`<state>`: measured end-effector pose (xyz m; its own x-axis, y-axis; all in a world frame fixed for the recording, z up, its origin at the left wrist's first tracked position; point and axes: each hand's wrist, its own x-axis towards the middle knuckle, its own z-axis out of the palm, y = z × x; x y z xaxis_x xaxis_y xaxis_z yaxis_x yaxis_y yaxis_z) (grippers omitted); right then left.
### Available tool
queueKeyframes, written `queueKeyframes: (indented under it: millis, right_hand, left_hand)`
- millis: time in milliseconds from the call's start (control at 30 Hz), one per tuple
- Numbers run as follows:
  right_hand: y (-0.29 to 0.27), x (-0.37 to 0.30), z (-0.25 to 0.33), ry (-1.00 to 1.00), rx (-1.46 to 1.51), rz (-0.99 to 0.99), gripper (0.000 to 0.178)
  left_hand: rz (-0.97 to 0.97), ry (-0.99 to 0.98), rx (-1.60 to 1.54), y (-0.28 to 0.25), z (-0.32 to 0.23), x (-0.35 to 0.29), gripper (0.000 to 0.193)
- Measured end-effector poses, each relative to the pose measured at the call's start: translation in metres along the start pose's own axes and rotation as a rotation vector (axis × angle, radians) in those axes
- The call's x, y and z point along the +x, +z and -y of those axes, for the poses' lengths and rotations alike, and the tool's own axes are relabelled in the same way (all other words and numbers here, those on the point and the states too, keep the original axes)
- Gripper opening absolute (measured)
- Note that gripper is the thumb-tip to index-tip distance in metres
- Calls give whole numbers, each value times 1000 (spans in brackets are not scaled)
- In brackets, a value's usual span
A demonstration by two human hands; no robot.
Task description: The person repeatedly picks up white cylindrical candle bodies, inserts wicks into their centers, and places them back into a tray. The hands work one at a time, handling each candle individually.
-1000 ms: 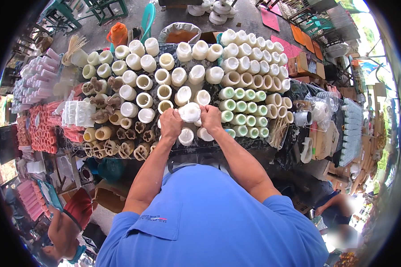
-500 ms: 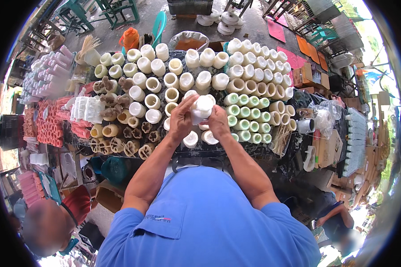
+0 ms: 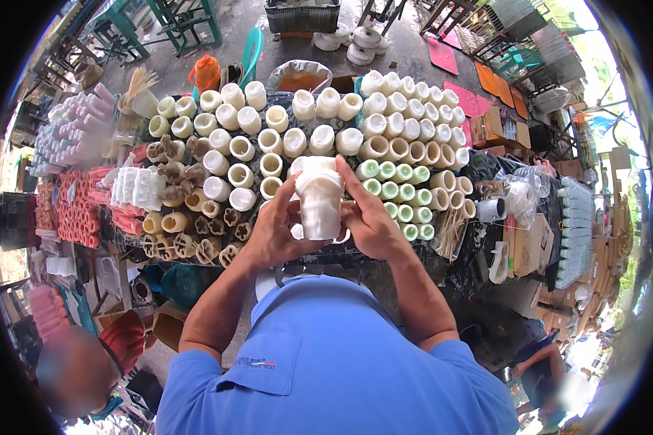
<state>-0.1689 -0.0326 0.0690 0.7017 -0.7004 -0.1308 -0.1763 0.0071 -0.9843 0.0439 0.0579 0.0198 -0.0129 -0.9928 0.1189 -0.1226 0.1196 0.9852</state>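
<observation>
A white, wax-like cylinder (image 3: pixel 321 204) with a wider, lumpy upper end is held upright between both my hands above the near edge of the table. My left hand (image 3: pixel 274 230) is closed on its left side, fingers round the back. From the right, my right hand (image 3: pixel 374 221) grips it with the fingers along the side and the thumb low. Cream hollow cylinders (image 3: pixel 240 175) stand in rows beyond my left hand. Close to my right hand are smaller cylinders with pale green insides (image 3: pixel 406 193). A few white pieces behind the held cylinder are partly hidden.
Brown flower-shaped pieces (image 3: pixel 231 216) and pink cylinders (image 3: pixel 78 210) lie to the left. At the right are dry sticks (image 3: pixel 451 233), a white mug (image 3: pixel 491 209) and cardboard boxes (image 3: pixel 533 246). Other people are at the lower left (image 3: pixel 127 341) and lower right (image 3: pixel 540 373).
The white cylinder has come nearer to me and tipped so that its long side shows. My hands have moved lower and spread to either side of it. The view has shifted slightly.
</observation>
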Motion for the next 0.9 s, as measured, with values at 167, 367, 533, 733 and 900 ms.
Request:
queueKeyframes:
  millis: [167,367,533,733,900]
  right_hand:
    - [-10,-16,9,-34,-72,61,117]
    - [2,-15,-7,-48,51,-67,99]
    - [-8,-9,2,-156,-138,-11,97]
    - [-21,-4,24,-86,-90,-22,132]
    - [-22,-6,23,-163,-244,-9,134]
  left_hand:
    - [-91,284,393,0,-3,4,120]
    - [-34,356,353,-12,1,13,96]
    - [25,383,130,-13,4,27,103]
    - [50,282,383,-10,-19,30,128]
    - [-162,363,554,5,-26,22,116]
